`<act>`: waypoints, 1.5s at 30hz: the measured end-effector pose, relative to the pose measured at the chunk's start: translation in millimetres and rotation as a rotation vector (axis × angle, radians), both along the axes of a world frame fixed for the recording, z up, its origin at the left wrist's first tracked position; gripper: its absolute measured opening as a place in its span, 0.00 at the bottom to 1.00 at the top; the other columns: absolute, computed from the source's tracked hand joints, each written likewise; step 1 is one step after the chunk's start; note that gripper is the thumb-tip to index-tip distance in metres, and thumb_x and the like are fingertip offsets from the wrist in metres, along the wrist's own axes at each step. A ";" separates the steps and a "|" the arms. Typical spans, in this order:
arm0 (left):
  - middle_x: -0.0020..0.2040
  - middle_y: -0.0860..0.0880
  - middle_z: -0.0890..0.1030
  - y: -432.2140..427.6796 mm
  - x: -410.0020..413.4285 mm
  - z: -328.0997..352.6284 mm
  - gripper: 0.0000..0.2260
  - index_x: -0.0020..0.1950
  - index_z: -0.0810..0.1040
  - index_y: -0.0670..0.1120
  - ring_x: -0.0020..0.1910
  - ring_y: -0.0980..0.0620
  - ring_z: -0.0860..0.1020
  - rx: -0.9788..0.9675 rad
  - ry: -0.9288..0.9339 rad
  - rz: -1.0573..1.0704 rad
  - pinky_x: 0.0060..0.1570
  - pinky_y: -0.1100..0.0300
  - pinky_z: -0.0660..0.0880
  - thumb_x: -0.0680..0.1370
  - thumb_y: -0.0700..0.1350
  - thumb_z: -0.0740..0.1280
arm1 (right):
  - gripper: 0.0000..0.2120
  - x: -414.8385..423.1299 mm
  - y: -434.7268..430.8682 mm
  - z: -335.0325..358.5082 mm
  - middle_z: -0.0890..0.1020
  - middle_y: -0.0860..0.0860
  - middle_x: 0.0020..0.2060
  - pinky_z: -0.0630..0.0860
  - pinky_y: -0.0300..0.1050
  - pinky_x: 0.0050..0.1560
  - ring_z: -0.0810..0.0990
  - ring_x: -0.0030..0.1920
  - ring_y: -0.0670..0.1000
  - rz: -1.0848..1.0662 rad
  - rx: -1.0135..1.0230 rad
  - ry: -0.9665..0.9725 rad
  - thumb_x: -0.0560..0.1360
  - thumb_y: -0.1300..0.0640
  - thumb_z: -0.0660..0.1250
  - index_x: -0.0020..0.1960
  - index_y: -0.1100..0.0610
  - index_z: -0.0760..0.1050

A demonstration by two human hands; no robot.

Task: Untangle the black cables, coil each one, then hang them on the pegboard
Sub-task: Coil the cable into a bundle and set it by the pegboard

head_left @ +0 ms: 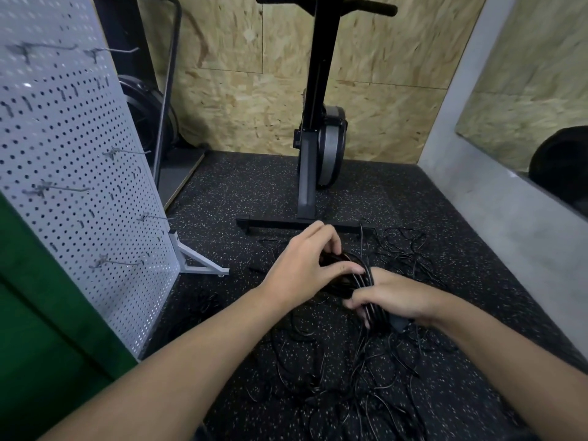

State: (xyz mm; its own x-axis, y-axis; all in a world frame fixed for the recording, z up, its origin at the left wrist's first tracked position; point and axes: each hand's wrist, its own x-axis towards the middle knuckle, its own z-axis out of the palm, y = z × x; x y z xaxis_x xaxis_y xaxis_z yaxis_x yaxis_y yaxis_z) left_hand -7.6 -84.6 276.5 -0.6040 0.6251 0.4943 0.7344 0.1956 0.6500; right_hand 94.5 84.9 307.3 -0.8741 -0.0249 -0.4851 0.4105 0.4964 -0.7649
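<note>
A coil of black cable [366,281] is held between both hands above the floor. My left hand [302,265] grips its upper left part, fingers curled over the loops. My right hand [391,297] holds the lower right part, with fingers wrapped round the bundled strands. Below and behind the hands, a loose tangle of black cables [359,370] sprawls over the dark speckled floor. The white pegboard [73,173] stands at the left, carrying several bare metal hooks [124,152].
An exercise bike [315,128] stands just beyond the hands, its base bar [286,222] across the floor. A green panel [41,313] sits at the near left, the pegboard's foot [200,262] juts out, and a grey wall [509,218] runs along the right.
</note>
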 end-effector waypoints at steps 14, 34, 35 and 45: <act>0.47 0.38 0.84 -12.6 -17.6 -12.9 0.06 0.54 0.83 0.42 0.46 0.43 0.85 0.042 -0.688 -0.027 0.51 0.43 0.84 0.84 0.43 0.69 | 0.13 -6.5 23.8 -10.4 0.83 0.59 0.41 0.78 0.61 0.52 0.81 0.38 0.54 -0.481 -0.393 0.339 0.75 0.54 0.73 0.52 0.63 0.82; 0.37 0.47 0.86 15.1 2.6 10.0 0.10 0.41 0.86 0.46 0.36 0.46 0.84 -0.055 -0.473 -0.056 0.39 0.55 0.79 0.80 0.49 0.74 | 0.06 7.4 8.7 -13.9 0.89 0.54 0.44 0.84 0.51 0.53 0.88 0.45 0.53 -0.374 -0.323 0.314 0.82 0.56 0.69 0.53 0.56 0.85; 0.35 0.49 0.85 14.0 2.2 10.9 0.13 0.39 0.85 0.49 0.34 0.48 0.83 -0.101 -0.412 -0.039 0.36 0.55 0.78 0.81 0.52 0.72 | 0.06 7.1 9.5 -12.5 0.88 0.54 0.43 0.85 0.52 0.52 0.88 0.44 0.54 -0.383 -0.336 0.297 0.82 0.57 0.70 0.53 0.57 0.84; 0.63 0.59 0.82 18.2 11.8 -42.9 0.12 0.62 0.80 0.61 0.64 0.59 0.78 -0.589 -0.473 -0.408 0.69 0.52 0.73 0.79 0.50 0.72 | 0.03 -0.1 21.6 -1.4 0.78 0.53 0.37 0.80 0.49 0.42 0.76 0.35 0.50 -0.546 -0.854 0.382 0.81 0.61 0.69 0.48 0.59 0.78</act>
State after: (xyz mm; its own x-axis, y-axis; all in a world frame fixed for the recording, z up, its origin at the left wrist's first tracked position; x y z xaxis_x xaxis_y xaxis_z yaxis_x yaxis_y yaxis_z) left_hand 4.1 -66.4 233.6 -0.3365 0.9141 -0.2265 0.4982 0.3769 0.7809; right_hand 94.4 106.6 305.9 -0.9594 0.2128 -0.1853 0.0757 -0.4384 -0.8956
